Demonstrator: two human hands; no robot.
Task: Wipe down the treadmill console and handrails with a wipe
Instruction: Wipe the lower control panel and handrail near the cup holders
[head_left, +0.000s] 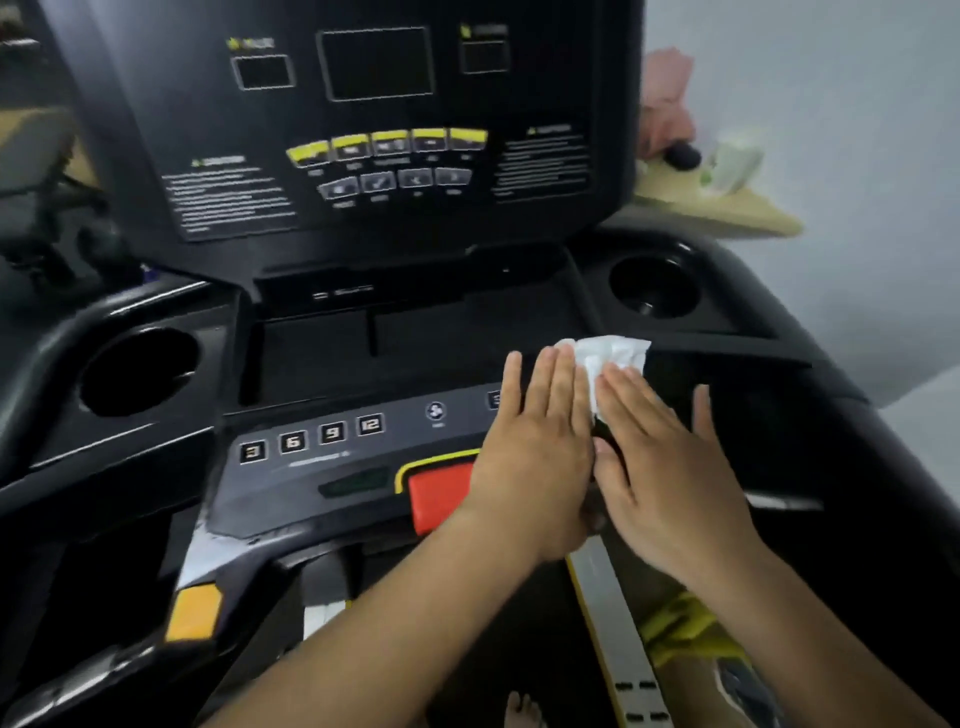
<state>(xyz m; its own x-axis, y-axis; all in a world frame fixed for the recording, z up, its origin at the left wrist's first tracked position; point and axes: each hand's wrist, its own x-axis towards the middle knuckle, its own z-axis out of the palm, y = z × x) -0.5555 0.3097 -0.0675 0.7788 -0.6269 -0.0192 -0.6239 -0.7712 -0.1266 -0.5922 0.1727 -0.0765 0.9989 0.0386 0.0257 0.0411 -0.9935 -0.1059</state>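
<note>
The treadmill console (332, 467) fills the view, in a room with a pale wall (831, 104); the picture is slightly blurred.

**Hand position.** Nearest the camera, two bare forearms reach forward over the console's lower edge, and a handrail (114, 665) with a yellow pad lies at lower left. The left hand (535, 457) lies palm down over the right end of the key strip and partly covers the red stop button (441, 493). Its fingers are straight and close together. The right hand (670, 467) lies palm down just beside it, fingers straight, the little finger spread apart. Neither hand grips anything. Both sets of fingertips press flat on the white wipe (613, 358), which lies crumpled at the front rim of the centre tray (415, 343), its far edge showing beyond the fingers.

**Step in hand (judged).** Wiping the right part of the lower console.

1. Apply flat, even pressure.
2. Move both hands together so that the wipe neither bunches nor slips out.
3. Overlap the strokes.
4. Press lightly over the speed keys (311, 441) and the stop button to avoid actuation.

**Farther surfaces.** The tray, the cup holders (137, 371) and the upright display panel (374, 130) also fall within the task. A wooden shelf (727, 213) stands against the wall.
</note>
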